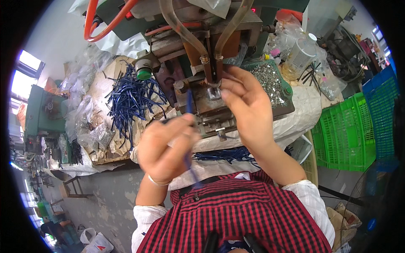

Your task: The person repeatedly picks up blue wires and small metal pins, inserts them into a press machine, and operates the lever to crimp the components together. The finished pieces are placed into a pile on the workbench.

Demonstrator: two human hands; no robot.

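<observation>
My left hand (166, 145), blurred by motion, is closed around a thin blue wire (189, 101) that sticks out above and below the fingers. A dark bit by the fingertips is too smeared to name. My right hand (251, 105) reaches to the bench machine's metal work block (198, 99), its fingers curled and thumb drawn in beside the two upright electrodes (213, 69). Whatever those fingertips hold, if anything, is hidden or too small to make out. A small shiny metal piece (214, 92) lies on the block under the electrode tips.
Many blue wires (133, 95) lie heaped left of the machine, near a green button (144, 74). More blue wires (228, 155) lie along the near edge. A green tray (270, 82) of small metal parts stands right, with a plastic jar (299, 57) behind. Green crates (346, 133) stand farther right.
</observation>
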